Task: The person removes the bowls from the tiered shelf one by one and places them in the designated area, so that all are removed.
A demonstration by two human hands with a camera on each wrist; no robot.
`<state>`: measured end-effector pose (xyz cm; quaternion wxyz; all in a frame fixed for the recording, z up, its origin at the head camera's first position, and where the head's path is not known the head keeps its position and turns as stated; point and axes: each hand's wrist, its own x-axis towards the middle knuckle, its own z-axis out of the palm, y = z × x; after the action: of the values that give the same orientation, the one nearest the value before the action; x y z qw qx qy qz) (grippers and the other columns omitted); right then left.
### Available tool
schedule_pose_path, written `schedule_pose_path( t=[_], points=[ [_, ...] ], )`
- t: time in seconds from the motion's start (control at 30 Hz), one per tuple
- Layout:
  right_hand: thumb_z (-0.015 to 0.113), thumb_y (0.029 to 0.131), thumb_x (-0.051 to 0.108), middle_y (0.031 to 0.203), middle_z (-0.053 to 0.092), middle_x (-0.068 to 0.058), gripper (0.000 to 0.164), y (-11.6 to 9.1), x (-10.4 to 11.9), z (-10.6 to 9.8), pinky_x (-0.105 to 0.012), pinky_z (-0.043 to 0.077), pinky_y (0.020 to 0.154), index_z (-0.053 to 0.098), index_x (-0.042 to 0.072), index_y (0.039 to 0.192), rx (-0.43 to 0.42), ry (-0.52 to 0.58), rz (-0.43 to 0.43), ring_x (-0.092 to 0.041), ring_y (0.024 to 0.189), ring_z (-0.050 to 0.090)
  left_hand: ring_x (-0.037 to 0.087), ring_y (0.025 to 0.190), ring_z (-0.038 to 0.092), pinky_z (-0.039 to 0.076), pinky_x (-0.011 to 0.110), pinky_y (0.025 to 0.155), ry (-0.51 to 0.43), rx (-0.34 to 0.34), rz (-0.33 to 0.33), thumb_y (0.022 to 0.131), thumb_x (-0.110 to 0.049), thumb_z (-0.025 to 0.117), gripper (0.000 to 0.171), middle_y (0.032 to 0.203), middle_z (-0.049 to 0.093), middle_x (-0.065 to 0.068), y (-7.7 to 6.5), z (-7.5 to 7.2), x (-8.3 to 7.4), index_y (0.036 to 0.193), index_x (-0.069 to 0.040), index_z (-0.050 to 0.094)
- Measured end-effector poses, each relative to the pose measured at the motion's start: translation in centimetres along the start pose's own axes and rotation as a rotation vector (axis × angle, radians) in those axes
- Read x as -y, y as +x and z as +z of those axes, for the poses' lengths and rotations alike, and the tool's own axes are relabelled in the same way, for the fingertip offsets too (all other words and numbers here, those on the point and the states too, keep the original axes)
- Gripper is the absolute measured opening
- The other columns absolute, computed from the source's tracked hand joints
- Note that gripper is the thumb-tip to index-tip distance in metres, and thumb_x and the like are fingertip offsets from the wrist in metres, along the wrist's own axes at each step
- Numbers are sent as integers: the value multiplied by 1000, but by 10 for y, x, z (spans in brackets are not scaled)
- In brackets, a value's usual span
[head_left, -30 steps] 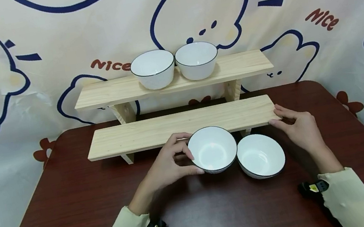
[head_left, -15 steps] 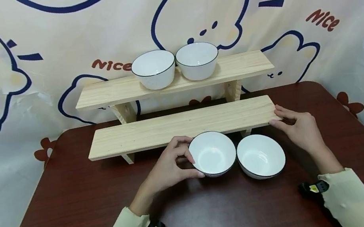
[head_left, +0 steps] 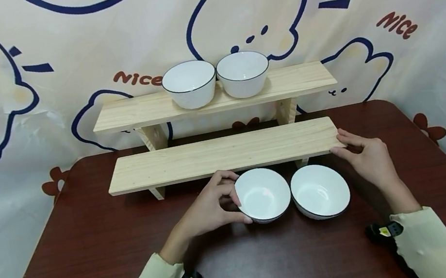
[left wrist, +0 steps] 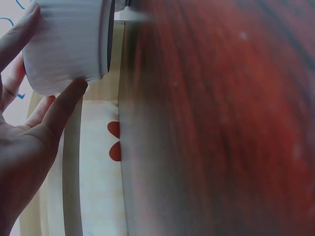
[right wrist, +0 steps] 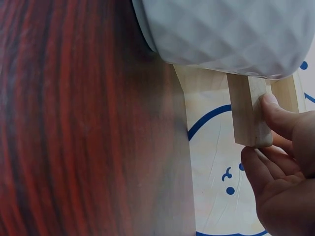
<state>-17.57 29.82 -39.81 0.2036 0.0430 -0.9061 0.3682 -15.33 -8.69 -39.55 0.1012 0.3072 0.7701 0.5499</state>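
My left hand [head_left: 216, 208] holds a white bowl [head_left: 264, 194] with a dark rim by its left side, thumb in front and fingers behind. Ridges run over that bowl's [left wrist: 69, 49] outside in the left wrist view, where it is close over the tabletop. Just right of it stands a second white bowl [head_left: 320, 191], nobody's hand on it; its wall [right wrist: 231, 34] shows a diamond pattern in the right wrist view. At the right end of the lower board [head_left: 225, 154] of a two-tier wooden shelf, my right hand [head_left: 369, 160] grips the front corner between thumb and fingers.
Two more white bowls [head_left: 190, 85] [head_left: 243, 75] sit side by side on the upper board [head_left: 126, 115]. The shelf stands toward the back of a dark red-brown table [head_left: 71, 263]. Behind hangs a cartoon-printed cloth [head_left: 135, 35].
The left hand has brought its bowl down toward the front of the table, away from the shelf's front edge and level with the second bowl. My right hand keeps its place on the board.
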Motion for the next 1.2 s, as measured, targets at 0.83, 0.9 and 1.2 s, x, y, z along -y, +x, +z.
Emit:
schedule_pose_path(
  t=[0.83,0.9,1.2],
  points=[
    [82,87,10,129,64,-20,44,-1,0,1,-3,37,87,65,-10,123,-14,-6,-8,-41,122,58,29,121,52,54,32,94,69,64,-24,67,-11,96,36,135,41,11,1,1,4,78,-1,63],
    [82,87,9,129,64,-21,44,-1,0,2,-2,36,85,65,-11,123,-16,-1,-10,-41,121,59,29,121,53,54,32,94,69,67,-24,67,-11,96,36,135,41,11,1,1,4,77,-1,63],
    [81,87,9,129,63,-21,44,-1,1,2,1,34,84,64,-11,123,-17,6,-8,-41,122,59,30,121,52,52,29,97,67,88,-46,67,-7,95,37,133,39,12,0,0,5,77,1,61]
  ],
)
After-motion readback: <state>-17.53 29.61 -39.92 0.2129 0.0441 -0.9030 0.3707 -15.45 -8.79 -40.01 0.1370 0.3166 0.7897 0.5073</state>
